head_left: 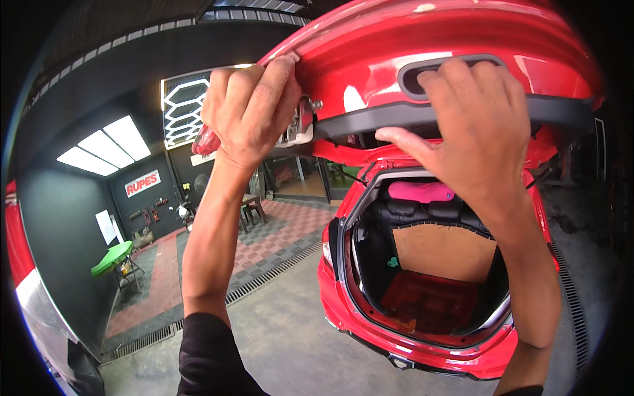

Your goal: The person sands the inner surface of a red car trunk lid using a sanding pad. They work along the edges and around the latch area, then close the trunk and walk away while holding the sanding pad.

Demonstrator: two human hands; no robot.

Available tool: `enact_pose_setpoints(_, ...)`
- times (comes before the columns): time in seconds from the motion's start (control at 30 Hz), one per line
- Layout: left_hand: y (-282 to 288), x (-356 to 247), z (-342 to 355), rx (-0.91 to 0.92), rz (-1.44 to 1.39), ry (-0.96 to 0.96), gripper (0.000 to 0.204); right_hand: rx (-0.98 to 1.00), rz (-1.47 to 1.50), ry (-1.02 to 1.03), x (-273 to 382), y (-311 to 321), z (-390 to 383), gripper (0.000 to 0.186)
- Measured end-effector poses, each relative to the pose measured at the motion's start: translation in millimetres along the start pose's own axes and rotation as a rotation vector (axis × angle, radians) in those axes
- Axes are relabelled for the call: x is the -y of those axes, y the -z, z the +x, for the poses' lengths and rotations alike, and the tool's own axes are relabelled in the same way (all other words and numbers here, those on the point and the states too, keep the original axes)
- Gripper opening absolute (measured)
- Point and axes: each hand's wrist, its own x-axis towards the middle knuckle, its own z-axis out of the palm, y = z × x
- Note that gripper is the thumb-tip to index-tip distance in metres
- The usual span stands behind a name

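Observation:
A red tailgate [370, 49] is raised overhead at the rear of a red car. At its left edge, my left hand [247, 109] is closed around a tail light [298, 124], whose red lens shows left of my wrist and whose grey back shows to the right. Whether the light is fixed to the tailgate, I cannot tell. My right hand [472, 122] hooks its fingers at the oval opening [411, 80] in the tailgate, its thumb stretched out to the left. The fingertips are hidden. Along the tailgate's lower part runs a dark grey trim strip [370, 119].
Below is the open trunk [429, 300], with a brown board [442, 251] and a pink item [421, 191] behind it. The red rear bumper [409, 348] juts toward me. A floor drain grate [277, 274] crosses the floor. A green-topped stand [113, 259] is at the far left.

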Motion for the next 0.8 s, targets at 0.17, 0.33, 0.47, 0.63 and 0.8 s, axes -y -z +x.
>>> enact_pose_setpoints(0.17, -6.4, -6.9, 8.4, -0.006, -0.023, 0.034, 0.044, 0.066, 0.011, -0.020, 1.2, 0.9, -0.2, 0.067)
enact_pose_setpoints(0.33, -6.8, -15.8, 5.1, -0.007, -0.005, 0.086, 0.044, 0.056, -0.014, -0.007, 4.0, 1.5, 0.3, 0.069)
enact_pose_setpoints(0.47, -1.7, -5.6, 1.9, -0.017, -0.027, 0.074, 0.045, 0.077, -0.022, -0.001, 0.8, 3.6, 2.7, 0.069)
enact_pose_setpoints(0.63, -18.2, -13.3, 12.0, -0.084, -0.060, 0.063, 0.048, 0.085, -0.023, -0.025, 5.9, 3.8, 4.7, 0.065)
enact_pose_setpoints(0.8, 0.5, -1.4, -0.7, 0.003, -0.027, 0.075, 0.046, 0.066, -0.035, -0.022, 8.2, 3.6, 5.6, 0.065)
